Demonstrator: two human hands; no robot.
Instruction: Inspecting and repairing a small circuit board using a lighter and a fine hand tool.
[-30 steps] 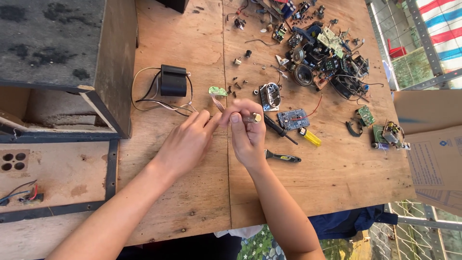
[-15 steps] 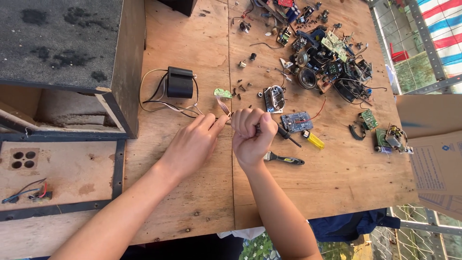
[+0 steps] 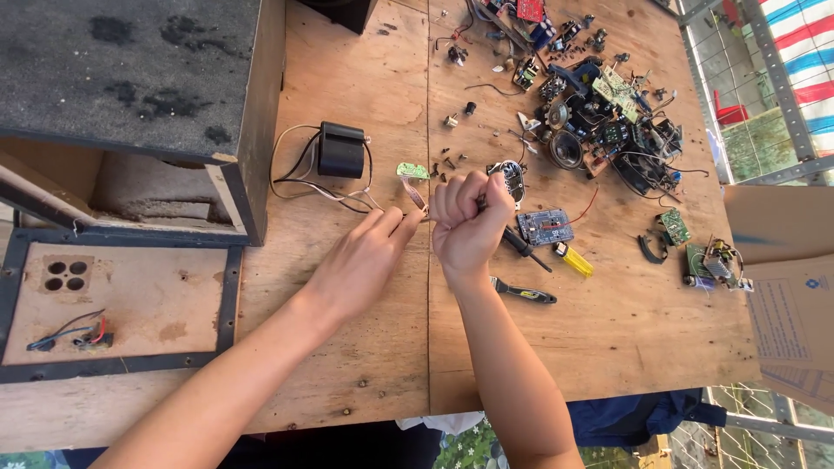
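Observation:
My left hand (image 3: 365,260) pinches thin pale wires (image 3: 347,201) between thumb and fingertips. The wires lead back to a black transformer block (image 3: 340,149) on the wooden table (image 3: 373,365). My right hand (image 3: 469,227) is a tight fist right beside the left fingertips. It grips a small dark tool (image 3: 480,201), of which only a bit shows between the fingers, at the wire end. A small green circuit board (image 3: 413,171) lies just beyond both hands.
A dark speaker cabinet (image 3: 130,95) and its back panel (image 3: 113,300) fill the left side. A blue circuit board (image 3: 545,226), a yellow-handled screwdriver (image 3: 556,254) and a black tool (image 3: 524,293) lie right of my fist. Loose electronic parts (image 3: 599,113) are piled at the far right, and a cardboard box (image 3: 790,295) sits at the right edge.
My right hand has turned from an upright pinch into a closed fist and shifted slightly. My left hand keeps hold of the wires. The view has drifted a little.

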